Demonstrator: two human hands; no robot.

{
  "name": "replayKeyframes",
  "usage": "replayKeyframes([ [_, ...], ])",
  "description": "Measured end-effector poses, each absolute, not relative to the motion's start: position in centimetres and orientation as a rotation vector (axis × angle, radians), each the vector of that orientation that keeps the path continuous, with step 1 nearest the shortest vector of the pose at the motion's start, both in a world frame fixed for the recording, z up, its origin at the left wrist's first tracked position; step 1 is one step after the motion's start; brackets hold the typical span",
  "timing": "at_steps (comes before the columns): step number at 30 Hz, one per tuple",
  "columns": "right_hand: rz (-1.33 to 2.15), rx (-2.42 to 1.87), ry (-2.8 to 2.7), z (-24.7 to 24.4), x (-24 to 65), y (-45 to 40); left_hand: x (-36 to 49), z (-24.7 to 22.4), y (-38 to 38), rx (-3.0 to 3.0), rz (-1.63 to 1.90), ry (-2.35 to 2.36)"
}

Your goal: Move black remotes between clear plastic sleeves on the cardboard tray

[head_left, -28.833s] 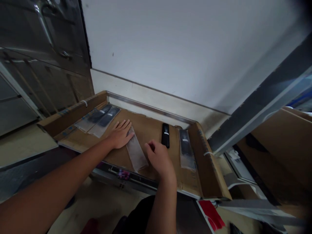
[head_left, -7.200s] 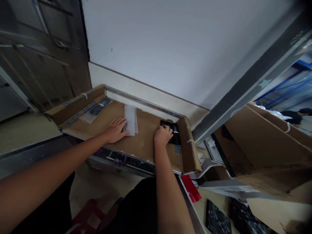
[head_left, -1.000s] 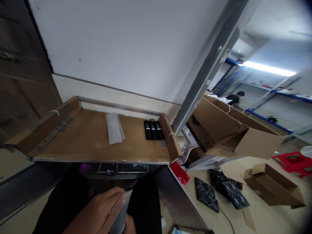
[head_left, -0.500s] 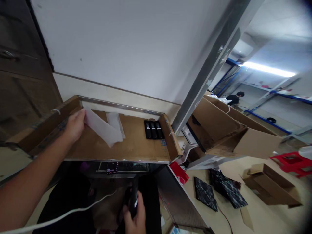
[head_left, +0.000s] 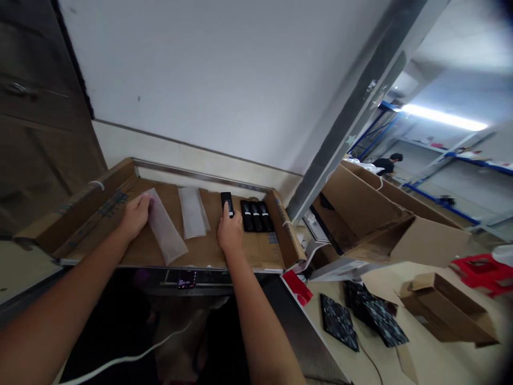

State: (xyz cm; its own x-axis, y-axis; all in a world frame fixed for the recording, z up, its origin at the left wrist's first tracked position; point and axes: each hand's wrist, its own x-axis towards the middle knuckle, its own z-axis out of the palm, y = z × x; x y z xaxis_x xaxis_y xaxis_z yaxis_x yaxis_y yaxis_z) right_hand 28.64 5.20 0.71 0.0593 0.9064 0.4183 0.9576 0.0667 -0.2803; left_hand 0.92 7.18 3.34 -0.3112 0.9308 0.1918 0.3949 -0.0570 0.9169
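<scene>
My left hand pinches the top end of a translucent whitish sleeve, which lies slanting over the cardboard-lined tray. More sleeves lie flat just right of it, overlapping. My right hand has its fingers closed on a black device with a small white label, near the tray's back edge. Right beside it, several black devices with white labels lie side by side at the tray's right end.
Below the tray's front edge is a lit phone. A white cable crosses the lower left. Open cardboard boxes stand at right, with black patterned packages on the floor. A person is far back right.
My right hand has risen from below the tray to its back right part with the black device. My left hand has moved slightly right and lower, and its sleeve now hangs straighter towards the front edge.
</scene>
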Motion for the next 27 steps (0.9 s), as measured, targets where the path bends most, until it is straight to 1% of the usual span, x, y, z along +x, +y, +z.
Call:
replayKeyframes([
  [4, -0.243, -1.898, -1.840, -0.1, 28.4, 7.9, 0.9, 3.1, 7.4, 1.406, 1.382, 1.635],
  [9, -0.224, -2.047, -1.762, 0.0, 29.2, 9.1, 0.6, 2.4, 7.8, 1.387, 1.419, 1.610],
  [16, -0.249, -2.171, -1.711, 0.1, 29.4, 8.3, 0.0, 0.2, 10.4, 1.244, 1.534, 1.700],
  [20, -0.251, -2.201, -1.689, 0.3, 29.3, 7.7, -0.3, -0.5, 10.9, 1.257, 1.544, 1.699],
  [27, -0.287, -2.201, -1.610, 0.3, 29.2, 7.6, -0.1, 0.1, 10.3, 1.268, 1.543, 1.699],
])
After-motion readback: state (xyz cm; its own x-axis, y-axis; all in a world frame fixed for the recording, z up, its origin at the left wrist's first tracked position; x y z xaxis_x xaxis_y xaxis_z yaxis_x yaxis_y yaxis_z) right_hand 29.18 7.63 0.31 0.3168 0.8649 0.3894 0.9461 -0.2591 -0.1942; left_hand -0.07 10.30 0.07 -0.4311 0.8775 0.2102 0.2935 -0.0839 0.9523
